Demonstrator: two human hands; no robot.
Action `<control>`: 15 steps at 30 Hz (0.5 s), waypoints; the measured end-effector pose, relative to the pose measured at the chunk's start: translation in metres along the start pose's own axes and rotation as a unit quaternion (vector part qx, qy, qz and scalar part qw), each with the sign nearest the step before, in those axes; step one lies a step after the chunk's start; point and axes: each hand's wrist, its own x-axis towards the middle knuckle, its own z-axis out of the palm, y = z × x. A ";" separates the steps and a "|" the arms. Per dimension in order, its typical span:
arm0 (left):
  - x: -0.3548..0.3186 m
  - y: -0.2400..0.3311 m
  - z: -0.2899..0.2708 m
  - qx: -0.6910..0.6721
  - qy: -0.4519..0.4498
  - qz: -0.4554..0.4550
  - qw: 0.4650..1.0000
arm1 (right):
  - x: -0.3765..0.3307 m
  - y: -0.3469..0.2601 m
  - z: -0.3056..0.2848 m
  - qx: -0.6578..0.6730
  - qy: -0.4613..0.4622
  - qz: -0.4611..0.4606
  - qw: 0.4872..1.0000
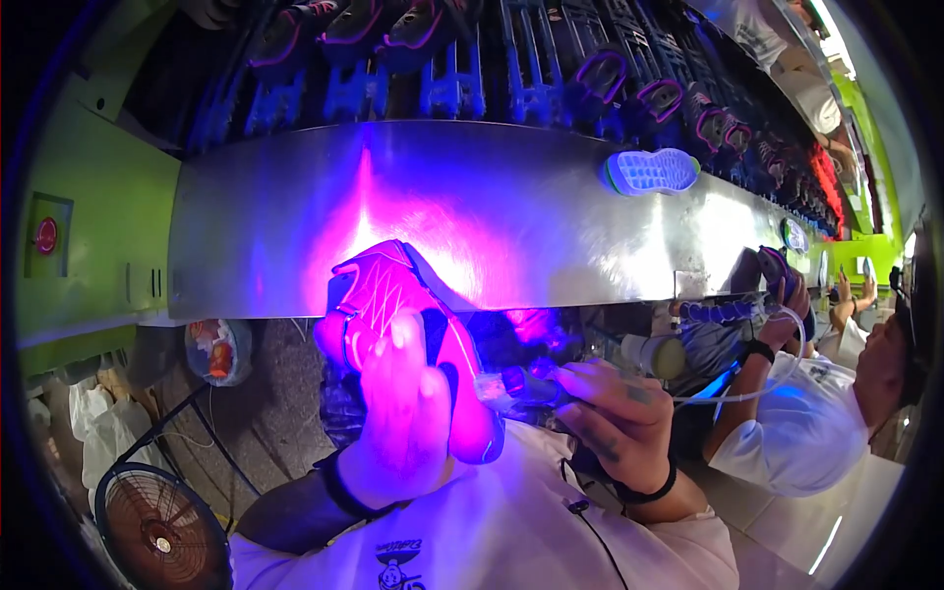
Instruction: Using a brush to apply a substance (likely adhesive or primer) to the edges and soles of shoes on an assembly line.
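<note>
A shoe point(447, 315), lit pink and violet by a strong lamp glow, is held up in front of my chest. My left hand point(398, 423) is closed around it, the fingers lying over its upper. At the shoe's right side, near its lower end, my right hand point(619, 408) grips a brush point(531, 383) with a dark handle. The brush's pale tip point(490, 387) is at the shoe's edge; glare hides whether it touches. A thin clear tube point(733, 398) runs off to the right from behind my right hand.
Ahead lies a metal bench point(265, 216) with a shoe sole point(654, 172) on it. Behind it, racks hold several shoes point(413, 25). A co-worker point(806, 423) at right handles another shoe point(777, 270). A fan point(160, 536) and a lined bin point(218, 352) stand left.
</note>
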 end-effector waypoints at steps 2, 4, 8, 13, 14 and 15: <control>0.013 0.002 0.002 -0.006 -0.004 -0.025 1.000 | 0.001 0.001 -0.003 -0.002 0.006 -0.019 1.000; 0.026 0.002 0.007 0.015 0.024 -0.039 0.999 | 0.002 0.003 -0.005 -0.022 0.028 -0.087 0.996; 0.065 0.001 -0.003 -0.060 0.033 -0.091 0.994 | 0.016 0.001 -0.007 -0.058 0.069 -0.157 0.983; 0.094 -0.010 -0.019 -0.053 -0.035 -0.082 0.995 | 0.046 -0.015 -0.016 -0.182 0.090 -0.203 0.958; 0.096 -0.014 -0.021 -0.055 -0.033 -0.082 0.995 | 0.051 -0.017 -0.016 -0.196 0.087 -0.201 0.956; 0.099 -0.017 -0.024 -0.125 -0.044 -0.129 0.983 | 0.054 -0.018 -0.017 -0.198 0.086 -0.204 0.955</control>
